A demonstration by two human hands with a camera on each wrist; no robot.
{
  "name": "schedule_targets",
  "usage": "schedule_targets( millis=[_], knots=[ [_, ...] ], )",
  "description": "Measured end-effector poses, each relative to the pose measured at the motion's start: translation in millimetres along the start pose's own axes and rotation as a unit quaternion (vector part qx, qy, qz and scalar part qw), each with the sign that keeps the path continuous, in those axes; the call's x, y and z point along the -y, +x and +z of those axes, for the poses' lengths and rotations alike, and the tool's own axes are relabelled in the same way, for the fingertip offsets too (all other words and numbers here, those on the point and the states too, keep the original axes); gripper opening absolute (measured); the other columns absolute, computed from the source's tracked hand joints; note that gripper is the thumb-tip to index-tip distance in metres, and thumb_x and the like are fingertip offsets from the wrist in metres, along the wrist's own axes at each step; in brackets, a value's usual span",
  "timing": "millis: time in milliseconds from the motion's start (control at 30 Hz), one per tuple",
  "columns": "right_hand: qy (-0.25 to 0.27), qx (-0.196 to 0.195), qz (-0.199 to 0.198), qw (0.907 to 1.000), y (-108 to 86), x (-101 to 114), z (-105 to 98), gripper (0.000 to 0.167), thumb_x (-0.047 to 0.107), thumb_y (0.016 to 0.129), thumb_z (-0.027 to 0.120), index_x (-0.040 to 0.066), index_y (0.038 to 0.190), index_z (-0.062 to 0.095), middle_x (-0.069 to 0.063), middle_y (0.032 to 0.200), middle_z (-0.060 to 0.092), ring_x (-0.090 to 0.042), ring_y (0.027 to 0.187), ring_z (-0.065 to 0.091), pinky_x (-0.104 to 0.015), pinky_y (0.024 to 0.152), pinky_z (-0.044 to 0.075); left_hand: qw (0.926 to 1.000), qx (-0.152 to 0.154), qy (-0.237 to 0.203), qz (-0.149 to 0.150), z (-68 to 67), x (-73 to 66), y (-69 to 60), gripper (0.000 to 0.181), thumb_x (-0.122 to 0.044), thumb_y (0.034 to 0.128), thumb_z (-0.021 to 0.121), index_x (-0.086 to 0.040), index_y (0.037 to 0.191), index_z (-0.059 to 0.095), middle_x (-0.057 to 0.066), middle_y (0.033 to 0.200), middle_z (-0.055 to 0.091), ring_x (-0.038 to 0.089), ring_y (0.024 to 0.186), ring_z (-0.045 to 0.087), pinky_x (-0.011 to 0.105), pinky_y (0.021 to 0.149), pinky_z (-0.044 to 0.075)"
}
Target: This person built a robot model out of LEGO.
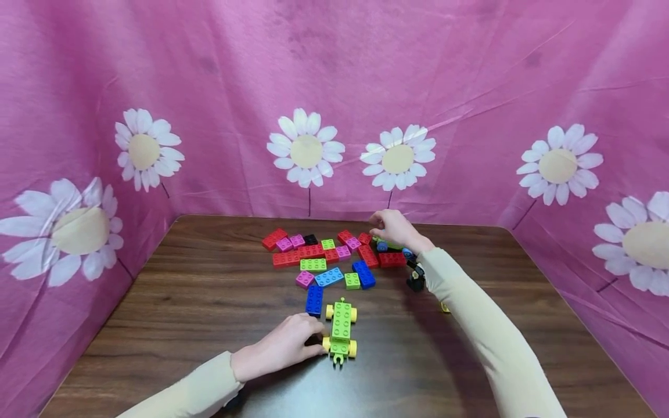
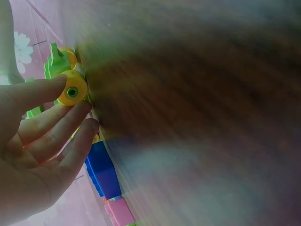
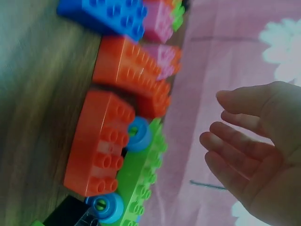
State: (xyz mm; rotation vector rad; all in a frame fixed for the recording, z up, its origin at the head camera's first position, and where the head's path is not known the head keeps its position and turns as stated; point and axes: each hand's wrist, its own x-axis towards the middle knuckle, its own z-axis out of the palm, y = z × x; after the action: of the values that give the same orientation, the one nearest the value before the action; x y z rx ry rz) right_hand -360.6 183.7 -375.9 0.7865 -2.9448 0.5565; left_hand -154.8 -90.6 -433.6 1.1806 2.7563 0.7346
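Note:
Near the front of the table stands a lime-green wheeled toy base [image 1: 342, 322] with yellow wheels and a small clip at its near end. My left hand [image 1: 284, 342] pinches its near left wheel; in the left wrist view the thumb lies on that yellow wheel [image 2: 77, 82] with fingertips below it. My right hand [image 1: 397, 227] hovers over the back right of the blocks, fingers relaxed and holding nothing. Below it is a second green base with blue wheels [image 3: 141, 174], partly hidden in the head view, beside a red brick [image 3: 89, 141].
Several red, pink, blue and green bricks [image 1: 313, 265] lie in a loose group at the middle back. A black figure-like piece [image 1: 415, 281] sits by the right forearm, with a yellow piece [image 1: 445, 307] partly behind the sleeve. Pink flowered cloth [image 1: 334, 69] hangs behind the table [image 1: 209, 278].

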Motion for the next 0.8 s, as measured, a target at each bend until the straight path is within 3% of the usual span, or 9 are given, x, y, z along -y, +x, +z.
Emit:
schedule_targets(
  millis=[200,367,567,800],
  knots=[
    [-0.029,0.068,0.031,0.9968,15.8,-10.0,9.0,0.035,0.006,0.088,0.069,-0.005,0.121,0.064,-0.023,0.121,0.068,-0.036,0.112,0.064,-0.049,0.101,0.05,1.0,-0.001,0.0,0.003,1.9,0.0,-0.5,0.015,-0.019,0.0886,0.074,-0.009,0.099,0.074,0.001,0.095,0.075,0.009,0.089,0.066,0.024,0.077,0.054],
    [-0.038,0.108,0.012,0.9934,24.3,-12.6,18.7,0.036,0.001,0.086,0.068,-0.004,0.122,0.064,-0.022,0.123,0.067,-0.036,0.115,0.063,-0.049,0.103,0.05,1.0,-0.002,-0.001,0.006,1.0,0.4,-0.4,0.015,-0.018,0.0885,0.074,-0.009,0.1,0.074,0.001,0.096,0.075,0.009,0.09,0.067,0.024,0.079,0.055],
    [-0.063,0.124,-0.037,0.9896,29.4,-15.1,29.1,0.041,-0.007,0.082,0.063,-0.003,0.122,0.065,-0.02,0.122,0.069,-0.035,0.114,0.064,-0.048,0.102,0.05,0.9999,-0.006,0.005,0.011,0.1,1.3,-0.7,0.015,-0.019,0.0887,0.074,-0.009,0.101,0.074,0.001,0.096,0.075,0.01,0.091,0.068,0.025,0.079,0.055],
    [-0.065,0.12,-0.046,0.9895,30.9,-18.5,34.7,0.038,-0.008,0.082,0.063,0.002,0.118,0.069,-0.017,0.117,0.071,-0.033,0.107,0.065,-0.048,0.098,0.052,0.9998,-0.006,0.012,0.014,0.1,1.2,-0.3,0.016,-0.019,0.0889,0.074,-0.009,0.101,0.074,0.001,0.096,0.075,0.01,0.091,0.068,0.023,0.079,0.055]
  ],
)
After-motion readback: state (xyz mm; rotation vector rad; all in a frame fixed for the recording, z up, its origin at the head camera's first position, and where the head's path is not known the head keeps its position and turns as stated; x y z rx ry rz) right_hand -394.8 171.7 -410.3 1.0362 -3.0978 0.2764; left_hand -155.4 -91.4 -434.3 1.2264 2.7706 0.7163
